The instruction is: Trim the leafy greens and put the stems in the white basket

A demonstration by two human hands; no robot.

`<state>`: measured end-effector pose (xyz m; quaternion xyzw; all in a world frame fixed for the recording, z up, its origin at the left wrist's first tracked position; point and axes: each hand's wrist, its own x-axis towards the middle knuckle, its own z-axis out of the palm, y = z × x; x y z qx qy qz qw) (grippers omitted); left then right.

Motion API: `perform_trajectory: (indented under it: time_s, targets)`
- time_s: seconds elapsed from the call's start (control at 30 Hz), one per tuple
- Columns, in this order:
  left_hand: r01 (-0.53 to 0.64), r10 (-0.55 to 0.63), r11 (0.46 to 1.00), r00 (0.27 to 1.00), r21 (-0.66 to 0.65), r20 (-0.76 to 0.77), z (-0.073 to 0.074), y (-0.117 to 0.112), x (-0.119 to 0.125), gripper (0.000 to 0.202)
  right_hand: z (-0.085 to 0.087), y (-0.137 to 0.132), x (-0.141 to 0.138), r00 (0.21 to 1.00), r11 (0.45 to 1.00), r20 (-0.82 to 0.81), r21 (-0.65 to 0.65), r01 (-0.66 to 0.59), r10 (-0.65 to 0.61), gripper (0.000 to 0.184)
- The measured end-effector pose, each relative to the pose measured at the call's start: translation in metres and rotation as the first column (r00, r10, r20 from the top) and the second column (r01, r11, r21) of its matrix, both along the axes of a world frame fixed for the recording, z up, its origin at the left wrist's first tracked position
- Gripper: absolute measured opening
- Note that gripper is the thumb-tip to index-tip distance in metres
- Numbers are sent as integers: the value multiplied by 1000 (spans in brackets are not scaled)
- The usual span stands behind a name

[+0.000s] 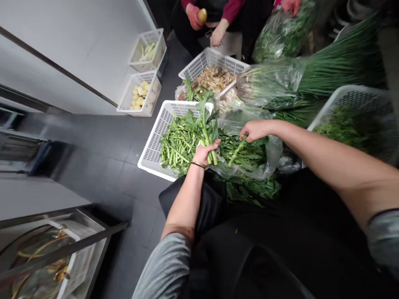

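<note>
My left hand (205, 153) is closed around a small bunch of leafy green stalks (205, 120), held upright over the near edge of a white plastic basket (152, 143) filled with trimmed green stems (177, 143). My right hand (254, 130) is closed on another green stalk (237, 151), lifting it from a clear plastic bag of leafy greens (249, 153) that lies just right of the basket. Loose green leaves (252, 189) rest on my dark apron below the bag.
Another person in red sleeves (232, 10) sits opposite, holding a yellowish piece. Before them stands a white basket of peelings (215, 77). Bagged green onions (311, 74) and a basket of greens (352, 124) lie right. Two small baskets (141, 95) stand by the wall; a metal rack (62, 249) is lower left.
</note>
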<state>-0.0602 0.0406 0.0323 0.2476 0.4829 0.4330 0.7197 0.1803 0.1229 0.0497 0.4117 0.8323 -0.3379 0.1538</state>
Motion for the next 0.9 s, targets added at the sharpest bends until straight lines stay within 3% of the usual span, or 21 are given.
perform_trajectory:
  time_s: [0.1,0.23,0.3,0.4,0.47,0.53,0.57,0.63,0.67,0.7,0.83,0.9]
  targets:
    - [116,-119,991,992,68,42,-1,-11,11,38,59,-6,-11,983,988,-141,-84,-128,115,31]
    - [292,-304,952,935,87,182,12,-40,26,41,104,-10,-43,985,998,-156,15,-68,69,21]
    - [267,-287,957,919,110,269,21,-56,33,36,117,-10,-53,984,999,-173,15,-29,31,23]
    - [116,-150,986,923,117,354,31,-74,38,26,129,-21,-48,938,991,-341,93,92,-55,32]
    - [18,-49,996,935,93,350,36,-79,39,24,127,-42,-36,824,908,-529,213,360,-203,41]
    - [-58,31,995,951,77,307,39,-81,39,23,114,-73,-27,654,755,-661,199,625,-367,46]
    - [-73,48,994,958,80,282,41,-82,40,23,103,-89,-25,610,742,-667,126,658,-428,47]
    - [-69,40,991,969,112,243,43,-84,44,27,77,-119,-27,591,775,-639,-12,632,-493,44]
    - [-58,28,990,973,127,231,43,-86,46,28,64,-130,-30,558,788,-650,-106,606,-516,43]
    - [-57,26,990,974,130,227,44,-88,48,30,53,-137,-34,486,764,-661,-213,609,-572,43]
    - [-159,148,987,964,33,221,45,-101,56,27,33,-139,-43,43,505,-637,-567,651,-770,43]
    - [-197,186,980,960,34,209,44,-110,59,28,34,-135,-46,4,484,-636,-584,652,-772,41]
